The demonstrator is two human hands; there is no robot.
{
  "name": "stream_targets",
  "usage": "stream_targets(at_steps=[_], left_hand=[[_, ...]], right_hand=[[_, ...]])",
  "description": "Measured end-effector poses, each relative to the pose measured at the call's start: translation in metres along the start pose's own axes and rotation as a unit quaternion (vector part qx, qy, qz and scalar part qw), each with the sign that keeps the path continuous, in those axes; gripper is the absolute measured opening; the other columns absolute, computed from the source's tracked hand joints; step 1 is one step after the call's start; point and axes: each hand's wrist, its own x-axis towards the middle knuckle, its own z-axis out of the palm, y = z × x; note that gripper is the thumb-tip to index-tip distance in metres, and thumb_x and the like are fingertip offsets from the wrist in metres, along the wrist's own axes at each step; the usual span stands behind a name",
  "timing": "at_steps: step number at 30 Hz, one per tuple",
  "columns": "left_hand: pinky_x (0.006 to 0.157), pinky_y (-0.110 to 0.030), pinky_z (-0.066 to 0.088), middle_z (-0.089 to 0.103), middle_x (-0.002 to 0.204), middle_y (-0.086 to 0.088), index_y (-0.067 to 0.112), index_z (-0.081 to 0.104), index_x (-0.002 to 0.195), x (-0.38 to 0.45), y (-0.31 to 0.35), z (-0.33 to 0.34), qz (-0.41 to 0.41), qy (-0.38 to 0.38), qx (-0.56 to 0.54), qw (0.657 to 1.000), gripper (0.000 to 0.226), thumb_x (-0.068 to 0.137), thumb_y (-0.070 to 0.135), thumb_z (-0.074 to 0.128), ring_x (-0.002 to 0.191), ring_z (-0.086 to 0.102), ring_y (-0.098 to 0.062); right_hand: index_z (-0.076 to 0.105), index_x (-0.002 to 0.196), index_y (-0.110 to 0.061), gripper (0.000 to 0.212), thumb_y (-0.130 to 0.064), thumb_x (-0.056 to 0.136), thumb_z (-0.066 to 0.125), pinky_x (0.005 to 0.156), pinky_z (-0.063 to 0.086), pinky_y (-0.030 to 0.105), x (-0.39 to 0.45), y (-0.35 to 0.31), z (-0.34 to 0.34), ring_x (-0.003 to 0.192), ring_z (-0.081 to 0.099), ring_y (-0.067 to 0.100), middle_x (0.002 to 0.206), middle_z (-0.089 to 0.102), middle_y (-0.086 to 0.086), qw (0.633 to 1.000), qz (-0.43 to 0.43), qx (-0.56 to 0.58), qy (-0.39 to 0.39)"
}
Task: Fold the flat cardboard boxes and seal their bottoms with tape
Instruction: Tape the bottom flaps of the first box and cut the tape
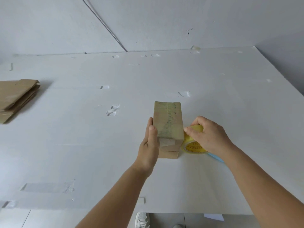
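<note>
A folded cardboard box (167, 124) stands on a white counter (82, 145), its taped bottom facing up. A strip of clear tape runs the length of that upper face and wraps down over the near end. A second, lower piece of cardboard shows under the box's near end.

The left hand (148, 145) lies flat against the box's left side, fingers straight and together, the thumb resting on the top edge. The right hand (209, 135) is just to the right of the box, its fingers curled around a yellow roll of tape (194, 143), which stands on the counter touching the box's near right corner. A pale blue object (215, 157) peeks out from under the right wrist, beside the roll; what it is cannot be told.

Far to the left of the box, at the counter's edge, lies a stack of flat cardboard boxes (18, 97). Scraps of old tape dot the counter around the box. Nearer than the box, below the counter's edge, a grey sneaker (142, 219) rests on the floor.
</note>
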Motion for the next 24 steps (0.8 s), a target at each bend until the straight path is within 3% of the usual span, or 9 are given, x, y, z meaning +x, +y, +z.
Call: stream_targets(at_steps=[2,5,7,10,14,16,18,20,24], left_hand=[[0.114,-0.033,0.029,0.060,0.131,0.011,0.035,0.056,0.132,0.009,-0.008,-0.009,-0.071,-0.047,0.004,0.996,0.064,0.091,0.067,0.019,0.126,0.050,-0.006],[0.119,-0.038,0.015,0.042,0.149,0.012,0.030,0.041,0.144,0.010,-0.015,-0.019,-0.096,-0.065,-0.004,0.993,0.082,0.084,0.079,0.014,0.140,0.031,-0.005],[0.120,-0.033,0.012,0.028,0.156,0.013,0.031,0.029,0.150,0.013,-0.011,-0.019,-0.053,-0.017,-0.021,0.998,0.075,0.090,0.073,0.013,0.143,0.021,0.000],[0.109,-0.031,0.036,0.058,0.136,0.002,0.029,0.051,0.136,0.018,0.001,-0.010,-0.013,-0.087,-0.014,0.996,0.063,0.099,0.059,0.009,0.128,0.050,-0.009],[0.109,-0.025,0.035,0.061,0.128,0.010,0.027,0.053,0.133,0.021,0.009,-0.015,-0.032,-0.130,0.078,0.988,0.065,0.095,0.063,0.014,0.119,0.052,0.003],[0.113,-0.030,0.032,0.048,0.138,0.006,0.026,0.041,0.138,0.023,0.016,-0.020,0.077,-0.112,0.174,0.975,0.060,0.095,0.063,0.024,0.127,0.043,0.001],[0.119,-0.032,0.011,0.012,0.159,0.006,0.029,0.014,0.151,0.027,0.028,-0.021,0.167,-0.107,0.355,0.914,0.082,0.083,0.070,0.033,0.146,0.009,-0.007],[0.116,-0.035,-0.004,-0.016,0.160,0.009,0.034,-0.005,0.151,0.034,0.041,-0.016,0.236,-0.129,0.534,0.801,0.091,0.081,0.071,0.039,0.145,-0.018,-0.008],[0.117,-0.044,-0.008,-0.002,0.162,0.007,0.029,0.020,0.152,0.053,0.063,0.000,0.301,-0.235,0.660,0.647,0.072,0.091,0.061,0.043,0.145,-0.020,-0.010]], right_hand=[[0.059,0.090,-0.025,0.028,-0.052,0.084,0.059,0.089,0.043,0.037,0.000,0.001,-0.001,0.090,0.055,0.020,0.089,0.063,-0.004,1.000,0.003,0.004,-0.001],[0.059,0.090,-0.025,0.027,-0.051,0.084,0.059,0.089,0.043,0.037,-0.001,0.001,-0.003,0.091,0.056,0.020,0.088,0.062,-0.006,1.000,0.004,0.008,-0.004],[0.058,0.091,-0.025,0.027,-0.051,0.085,0.058,0.089,0.043,0.038,-0.001,0.002,-0.003,0.090,0.056,0.020,0.088,0.061,-0.006,1.000,0.002,0.009,-0.007],[0.058,0.091,-0.024,0.028,-0.051,0.085,0.057,0.089,0.042,0.037,-0.001,0.001,-0.003,0.090,0.055,0.020,0.089,0.061,-0.005,1.000,0.000,0.001,-0.008],[0.058,0.093,-0.023,0.029,-0.051,0.086,0.057,0.087,0.041,0.035,0.000,-0.001,-0.005,0.089,0.054,0.019,0.090,0.061,-0.005,1.000,-0.010,-0.010,-0.009],[0.058,0.096,-0.023,0.030,-0.051,0.087,0.057,0.086,0.040,0.034,0.000,-0.002,-0.007,0.088,0.052,0.018,0.089,0.059,-0.006,1.000,-0.016,-0.013,-0.013],[0.058,0.098,-0.023,0.030,-0.051,0.087,0.056,0.086,0.040,0.034,0.000,-0.004,-0.008,0.088,0.051,0.018,0.086,0.056,-0.008,1.000,-0.016,-0.013,-0.013],[0.058,0.098,-0.023,0.029,-0.050,0.088,0.056,0.086,0.040,0.034,0.000,-0.006,-0.008,0.087,0.050,0.018,0.083,0.054,-0.009,1.000,-0.021,-0.020,-0.012],[0.059,0.097,-0.024,0.026,-0.048,0.088,0.056,0.084,0.038,0.033,0.002,-0.009,-0.006,0.086,0.051,0.018,0.080,0.053,-0.011,0.998,-0.047,-0.040,-0.004]])
